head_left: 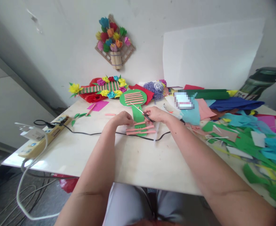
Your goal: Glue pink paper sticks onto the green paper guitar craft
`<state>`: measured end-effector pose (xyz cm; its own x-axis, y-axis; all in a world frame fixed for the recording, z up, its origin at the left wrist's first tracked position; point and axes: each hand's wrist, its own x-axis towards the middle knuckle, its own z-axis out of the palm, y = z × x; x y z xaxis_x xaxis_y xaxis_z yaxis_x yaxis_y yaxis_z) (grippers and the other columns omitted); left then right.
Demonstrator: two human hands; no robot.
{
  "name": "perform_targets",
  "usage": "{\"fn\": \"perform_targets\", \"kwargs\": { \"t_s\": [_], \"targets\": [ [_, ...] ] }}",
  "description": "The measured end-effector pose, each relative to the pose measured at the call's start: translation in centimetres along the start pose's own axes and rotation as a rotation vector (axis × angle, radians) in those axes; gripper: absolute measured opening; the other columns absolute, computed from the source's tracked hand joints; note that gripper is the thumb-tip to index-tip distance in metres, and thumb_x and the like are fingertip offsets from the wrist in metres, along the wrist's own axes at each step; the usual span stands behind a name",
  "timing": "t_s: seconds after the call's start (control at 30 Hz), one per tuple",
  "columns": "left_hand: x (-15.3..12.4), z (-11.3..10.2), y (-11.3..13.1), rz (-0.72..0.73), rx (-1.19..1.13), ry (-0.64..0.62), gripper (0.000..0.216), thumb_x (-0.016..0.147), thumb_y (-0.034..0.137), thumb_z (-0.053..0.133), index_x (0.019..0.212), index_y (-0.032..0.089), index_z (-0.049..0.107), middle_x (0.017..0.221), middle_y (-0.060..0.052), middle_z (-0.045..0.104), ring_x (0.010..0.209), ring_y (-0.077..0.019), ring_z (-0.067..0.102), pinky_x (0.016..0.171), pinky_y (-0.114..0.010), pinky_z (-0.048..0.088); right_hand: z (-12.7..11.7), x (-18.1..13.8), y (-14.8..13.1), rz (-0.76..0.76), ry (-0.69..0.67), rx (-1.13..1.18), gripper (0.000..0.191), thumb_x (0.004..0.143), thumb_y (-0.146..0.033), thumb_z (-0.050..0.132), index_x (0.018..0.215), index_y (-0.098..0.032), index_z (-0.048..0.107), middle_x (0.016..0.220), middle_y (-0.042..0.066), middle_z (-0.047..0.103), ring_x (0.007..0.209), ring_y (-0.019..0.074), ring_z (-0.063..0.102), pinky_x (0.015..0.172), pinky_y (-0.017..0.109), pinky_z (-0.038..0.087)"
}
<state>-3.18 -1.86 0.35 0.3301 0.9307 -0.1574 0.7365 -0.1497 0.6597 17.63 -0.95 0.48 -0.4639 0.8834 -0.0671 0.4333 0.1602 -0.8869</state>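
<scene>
In my right hand [155,115] I hold a pair of scissors [149,118], its dark handles in my fingers and its blades pointing up and left over a green cutout [137,114]. The cutout has a round head carrying a row of pink paper strips [134,98] and a narrower neck. More pink strips [141,131] lie across its near end. My left hand [123,119] is closed, its fingertips pinched at the left end of a pink strip [139,123] across the neck. Whether the right fingers touch this strip too is hard to see.
A flower-trimmed paper guitar [105,88] lies behind. On the left stands a power strip [46,135]; its black cord [86,134] crosses the table beneath the work. Coloured paper scraps [243,138] and a blurred-out phone-like object [184,100] lie on the right, near a dark bottle [257,83].
</scene>
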Motion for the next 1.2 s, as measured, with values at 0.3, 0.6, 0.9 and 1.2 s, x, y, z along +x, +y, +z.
{"fn": "perform_targets", "kwargs": {
  "t_s": [0.3, 0.6, 0.9, 1.2],
  "targets": [
    [-0.4, -0.1, 0.6, -0.010, 0.037, 0.027, 0.014, 0.056, 0.030, 0.061, 0.053, 0.017, 0.065, 0.051, -0.001, 0.059, 0.049, -0.0109, 0.045, 0.046, -0.023, 0.034, 0.4, 0.2, 0.1, -0.006, 0.024, -0.080, 0.033, 0.056, 0.000, 0.057, 0.085, -0.014, 0.064, 0.057, -0.003, 0.061, 0.045, 0.0081, 0.052, 0.043, 0.017, 0.040],
    [-0.3, 0.0, 0.5, -0.005, 0.069, 0.001, 0.014, 0.056, 0.030, 0.061, 0.053, 0.016, 0.065, 0.050, 0.000, 0.057, 0.049, -0.0114, 0.046, 0.050, -0.024, 0.035, 0.6, -0.1, -0.2, -0.003, -0.005, -0.088, 0.036, 0.055, 0.004, 0.054, 0.085, -0.014, 0.066, 0.056, -0.004, 0.060, 0.046, 0.0075, 0.051, 0.042, 0.016, 0.038],
    [-0.4, 0.0, 0.6, -0.026, 0.018, 0.010, 0.015, 0.057, 0.029, 0.061, 0.056, 0.015, 0.066, 0.050, 0.000, 0.057, 0.049, -0.0113, 0.047, 0.050, -0.024, 0.037, 0.5, 0.4, 0.3, -0.035, 0.016, -0.140, 0.040, 0.054, 0.002, 0.057, 0.090, -0.014, 0.067, 0.066, -0.001, 0.065, 0.054, 0.0094, 0.056, 0.047, 0.016, 0.042],
    [-1.1, -0.5, 1.5, -0.098, -0.048, 0.060, 0.024, 0.056, 0.037, 0.067, 0.048, 0.015, 0.061, 0.041, -0.001, 0.051, 0.040, -0.0095, 0.040, 0.042, -0.024, 0.031, 0.1, 0.0, -0.1, -0.006, -0.004, -0.046, 0.033, 0.059, 0.000, 0.057, 0.088, -0.013, 0.066, 0.058, -0.002, 0.062, 0.046, 0.0080, 0.052, 0.044, 0.017, 0.042]
  ]
}}
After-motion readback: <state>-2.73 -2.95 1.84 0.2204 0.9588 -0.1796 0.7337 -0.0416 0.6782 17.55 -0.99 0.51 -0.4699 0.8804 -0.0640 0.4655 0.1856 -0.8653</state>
